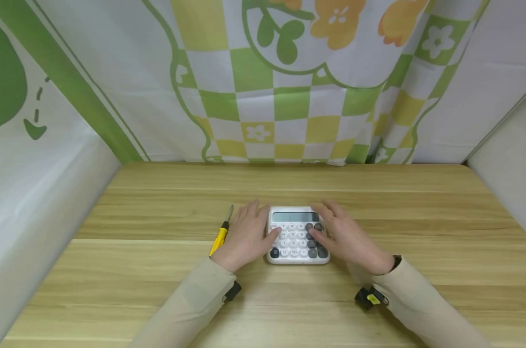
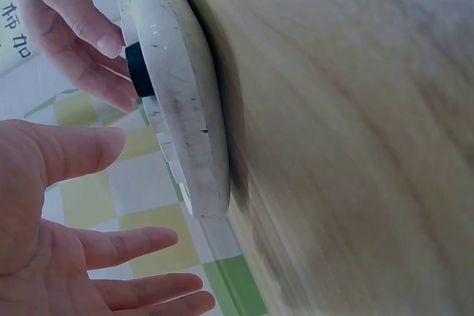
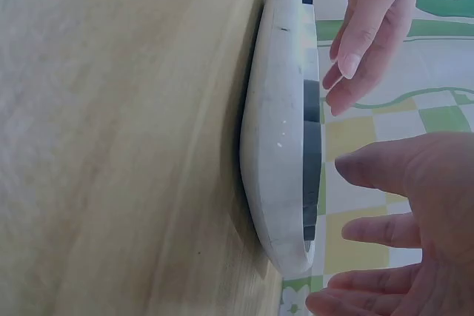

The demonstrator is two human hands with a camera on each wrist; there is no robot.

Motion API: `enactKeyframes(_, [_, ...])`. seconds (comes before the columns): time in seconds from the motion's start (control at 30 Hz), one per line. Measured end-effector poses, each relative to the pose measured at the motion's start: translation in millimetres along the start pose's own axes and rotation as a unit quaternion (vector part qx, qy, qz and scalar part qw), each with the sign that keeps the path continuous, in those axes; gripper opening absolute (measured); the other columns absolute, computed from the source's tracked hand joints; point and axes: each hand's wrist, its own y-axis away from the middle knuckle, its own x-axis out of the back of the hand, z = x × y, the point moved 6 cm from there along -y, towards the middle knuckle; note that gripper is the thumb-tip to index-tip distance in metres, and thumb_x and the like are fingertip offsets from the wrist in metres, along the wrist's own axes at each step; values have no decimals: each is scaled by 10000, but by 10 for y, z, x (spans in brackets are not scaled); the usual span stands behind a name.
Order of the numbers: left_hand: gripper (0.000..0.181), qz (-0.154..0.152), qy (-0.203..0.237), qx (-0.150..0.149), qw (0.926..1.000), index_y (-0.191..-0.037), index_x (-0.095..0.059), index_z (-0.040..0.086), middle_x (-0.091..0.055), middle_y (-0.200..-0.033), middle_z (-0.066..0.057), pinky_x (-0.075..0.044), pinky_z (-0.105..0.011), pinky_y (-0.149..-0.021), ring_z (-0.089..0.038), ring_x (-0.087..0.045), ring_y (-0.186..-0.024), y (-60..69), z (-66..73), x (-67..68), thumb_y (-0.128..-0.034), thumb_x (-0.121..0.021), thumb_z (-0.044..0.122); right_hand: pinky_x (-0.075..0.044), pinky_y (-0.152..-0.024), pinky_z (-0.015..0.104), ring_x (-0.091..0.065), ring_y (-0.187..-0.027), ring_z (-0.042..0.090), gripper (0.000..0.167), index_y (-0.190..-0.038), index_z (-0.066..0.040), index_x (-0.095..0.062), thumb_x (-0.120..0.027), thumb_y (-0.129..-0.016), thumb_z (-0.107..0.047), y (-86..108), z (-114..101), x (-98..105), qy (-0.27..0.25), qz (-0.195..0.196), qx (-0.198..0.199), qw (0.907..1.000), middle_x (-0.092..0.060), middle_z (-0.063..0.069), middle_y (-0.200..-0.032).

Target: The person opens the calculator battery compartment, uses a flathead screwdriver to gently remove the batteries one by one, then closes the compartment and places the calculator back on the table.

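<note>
A white calculator [image 1: 293,258] with white and dark grey keys lies flat on the table, its display at the far side. My left hand [image 1: 247,238] is at its left edge, fingers relaxed and thumb over the keys. On the other side, my right hand [image 1: 349,238] has its fingers spread and its thumb over the grey keys. In the left wrist view the left thumb [image 2: 85,152] stands apart from the calculator's side [image 2: 185,101]. A small gap also separates the right thumb [image 3: 370,164] from the keys in the right wrist view. Neither hand grips anything.
A screwdriver [image 1: 220,239] with a yellow and black handle lies just left of my left hand, its tip pointing away. The wooden table [image 1: 137,270] extends around the calculator. Behind its far edge hangs a green, yellow and white checked curtain [image 1: 254,106].
</note>
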Motion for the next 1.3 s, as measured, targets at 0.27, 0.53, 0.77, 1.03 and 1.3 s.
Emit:
enactKeyframes(0.27, [634,-23,144,81,9999,-1401,-413,-43,-336,-1467,-306,-250,-548,-1122,-437,-308,-1375,-7,-21,-16,-939,-581,357,-496,-881,533,-551,-1133,430,529,-1333,37,-507,-674,-900,-217,-6,4,-10,36,7,46,10000,-450,330,-1341])
enactKeyframes(0.53, [599,-32,167,173,9997,-1381,-443,-29,-449,-1373,-272,-400,-557,-1005,-410,-462,-1249,-17,-43,-37,-929,-603,329,-513,-858,498,-585,-1064,386,468,-1269,43,-570,-679,-894,-216,-2,10,-48,116,-100,-22,9999,-521,311,-1262])
enactKeyframes(0.77, [641,-112,107,257,9996,-1386,-429,-44,-527,-1285,-245,-440,-516,-953,-372,-516,-1172,-36,-55,-80,-919,-609,355,-532,-712,375,-602,-818,221,455,-1230,56,-596,-694,-881,-218,14,12,-55,126,-69,-63,9999,-554,280,-1203])
enactKeyframes(1.03, [665,-422,845,360,9949,-1399,-375,-84,-484,-1346,-263,-299,-473,-1106,-368,-447,-1258,-45,-33,-148,-928,-604,325,-510,-637,286,-568,-716,131,469,-1245,46,-592,-686,-888,-242,27,24,-75,-11,-208,-252,9995,-541,274,-1229])
enactKeyframes(1.3, [667,-399,1157,408,9916,-1374,-383,-108,-518,-1258,-245,-347,-469,-1052,-342,-478,-1159,-70,-20,-162,-912,-631,305,-482,-606,236,-570,-712,114,453,-1237,39,-599,-688,-887,-234,34,7,-70,-67,-162,-208,9996,-536,267,-1233])
